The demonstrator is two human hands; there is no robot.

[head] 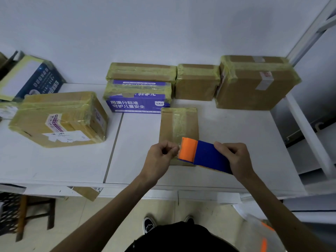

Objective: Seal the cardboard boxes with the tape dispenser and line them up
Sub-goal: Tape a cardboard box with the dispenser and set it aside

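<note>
A small flat cardboard box (178,124) lies in the middle of the white table (236,142), with a strip of clear tape down its top. Over its near end my right hand (236,159) grips the blue and orange tape dispenser (203,155). My left hand (160,157) pinches the tape end at the dispenser's orange mouth. Along the wall stand taped boxes: a brown one on a purple printed one (138,99), a smaller brown one (197,82) and a large brown one (254,82).
A big taped box (58,119) sits at the left, with a blue and white box (29,77) behind it. A metal shelf frame (309,124) borders the table's right side. A wooden stool (34,211) stands below the table at left.
</note>
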